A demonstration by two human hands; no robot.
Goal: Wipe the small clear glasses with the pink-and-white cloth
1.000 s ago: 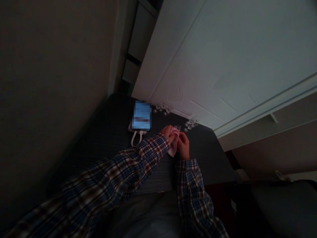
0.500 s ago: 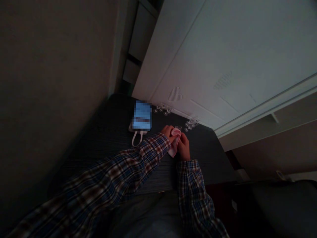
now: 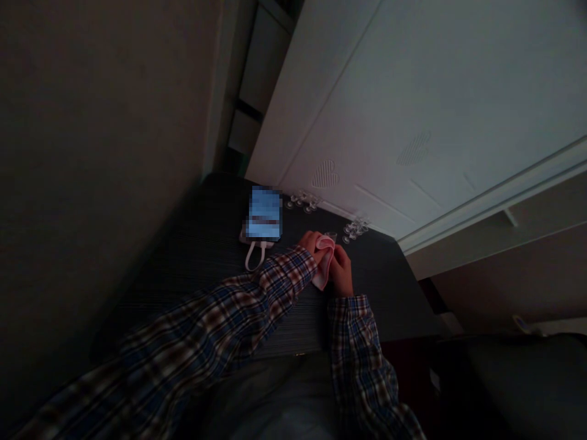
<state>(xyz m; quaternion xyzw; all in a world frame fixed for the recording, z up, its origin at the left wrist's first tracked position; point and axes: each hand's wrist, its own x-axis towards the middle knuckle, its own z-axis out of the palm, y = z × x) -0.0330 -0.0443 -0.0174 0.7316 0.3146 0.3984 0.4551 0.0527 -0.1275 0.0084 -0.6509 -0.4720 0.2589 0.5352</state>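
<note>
1. White heart-relief panel [image 3: 413, 91]: standing along far edge of dark wood-grain tabletop [image 3: 389, 293], just behind the glasses. Could be a hard stop if one's getting pushed back; cause = an overreach.
2. Left plaid sleeve [image 3: 215, 315]: lying across tabletop, cuff passing near pale loop [image 3: 263, 249]. Poss snag if arm's swinging L; could be dragging the lit-screen device [image 3: 263, 214] along w/ it, assuming they're attached (can't confirm).
3. Left hand [image 3: 312, 241]: wrapping & clamping pink cloth [image 3: 323, 274]. Right hand [image 3: 342, 272]: curling in against cloth's R side; fingertips hidden, can't tell if gripping.
4. Pink cloth: bunching btwn both hands, over near-center tabletop. Smooth fabric prob, so slip risk if grip's loosening.
5. R glass cluster [image 3: 355, 228]: standing just beyond R hand, packed tight. Knuckle bump could be toppling several, domino style. L cluster [image 3: 303, 201] sitting farther off, lower risk.
6. Clear glass [image 3: 331, 235]: poking out past cloth's top, btwn hands. Likely thin; cracking/dropping poss if squeeze or twist's too hard. Dim light is making this worse.
7. Diff vs 1 s ago: whole view's sitting slightly R, prob head drift. Cloth's top fold is curling wider. Both hands are holding abt same pose; device & clusters aren't moving on tabletop AFAICT.
</note>
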